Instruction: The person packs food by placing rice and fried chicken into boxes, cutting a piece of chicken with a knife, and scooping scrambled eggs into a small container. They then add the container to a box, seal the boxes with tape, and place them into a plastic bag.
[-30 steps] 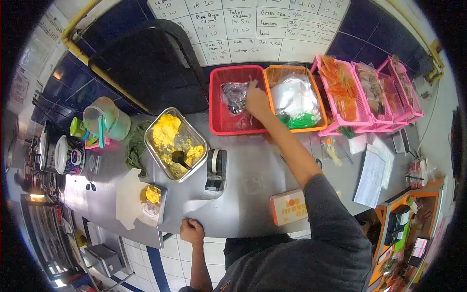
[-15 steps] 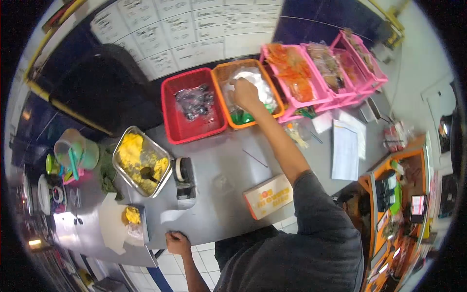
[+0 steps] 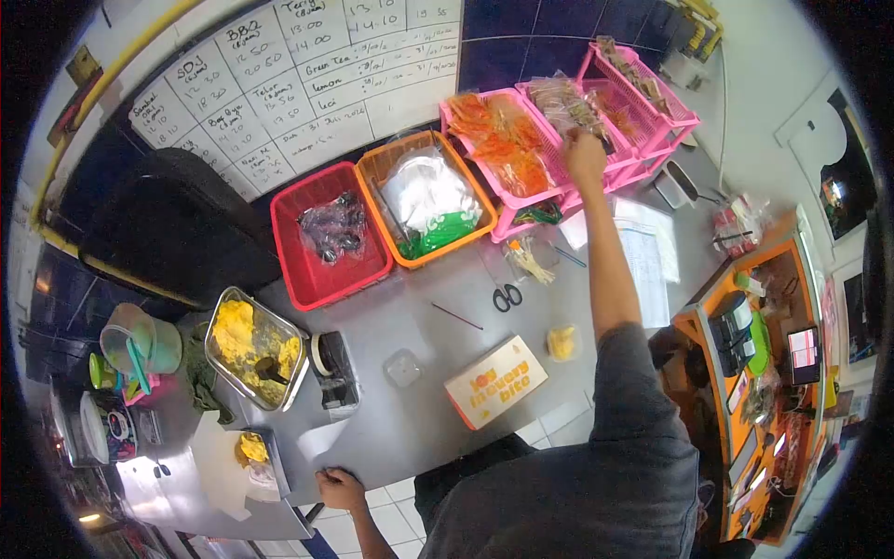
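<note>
My right hand reaches over the middle pink basket. Its fingers are drawn together among small clear packets with brownish contents; what they pinch is hidden. Orange-red sachets fill the pink basket to the left of it. By the table's front edge, my left hand is curled closed, with nothing visible in it. Farther left, an open paper box holds yellow food. A closed white-and-orange printed box lies near my body.
A red basket holds dark packets, and an orange basket white and green ones. A metal tray carries yellow food and a dark scoop. Scissors, a tape dispenser, small clear tubs and papers are on the table.
My right hand has moved right, from the orange basket to the middle pink basket. The view has shifted, and scissors and a tub of yellow food now show. My left hand stays at the table edge.
</note>
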The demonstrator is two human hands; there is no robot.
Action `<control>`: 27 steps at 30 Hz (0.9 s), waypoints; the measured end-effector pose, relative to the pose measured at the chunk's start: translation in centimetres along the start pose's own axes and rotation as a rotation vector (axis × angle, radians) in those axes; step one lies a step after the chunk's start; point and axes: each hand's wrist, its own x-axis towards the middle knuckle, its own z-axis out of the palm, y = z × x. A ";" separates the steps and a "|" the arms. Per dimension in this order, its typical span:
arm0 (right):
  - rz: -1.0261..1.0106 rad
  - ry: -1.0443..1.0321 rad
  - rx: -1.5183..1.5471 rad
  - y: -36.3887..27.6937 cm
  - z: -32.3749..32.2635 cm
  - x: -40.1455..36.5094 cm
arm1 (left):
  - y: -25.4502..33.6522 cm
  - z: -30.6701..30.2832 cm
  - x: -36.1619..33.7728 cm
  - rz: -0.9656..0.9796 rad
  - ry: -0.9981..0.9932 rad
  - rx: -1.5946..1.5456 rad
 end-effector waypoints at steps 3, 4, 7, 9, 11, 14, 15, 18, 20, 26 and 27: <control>0.076 -0.177 -0.102 4.5 0.6 2.1 | -0.3 0.4 0.3 0.006 0.016 0.020; 0.105 -0.339 -0.128 5.7 0.7 2.7 | -0.7 0.8 0.1 0.034 0.069 0.025; -0.087 -0.006 -0.123 12.7 6.3 3.8 | -0.4 -0.4 0.3 0.122 -0.037 -0.230; -0.490 -0.208 -0.362 21.9 12.4 6.4 | -1.9 0.5 -0.5 -0.058 -0.052 -0.166; -0.560 -0.237 -0.337 16.7 7.9 4.6 | -1.1 -0.2 0.1 -0.063 -0.076 -0.116; -0.690 -0.180 -0.414 17.1 5.8 6.0 | -0.5 -0.9 0.5 -0.084 0.013 -0.110; -0.587 0.007 -0.329 11.0 3.0 3.8 | 0.1 -1.0 1.1 -0.101 0.009 -0.122; -0.617 0.121 0.146 -8.8 -4.1 -5.2 | 0.2 -1.4 1.1 -0.091 0.032 -0.125; -0.554 -0.156 0.768 -18.1 -5.5 -11.6 | 0.1 -2.0 1.0 -0.116 0.007 -0.159; -0.505 -1.060 1.265 -42.8 -11.9 -38.5 | -0.3 -3.1 0.9 -0.076 0.050 -0.321; -0.680 -0.956 1.317 -45.3 -10.9 -43.7 | -0.3 -3.4 1.0 -0.093 0.050 -0.327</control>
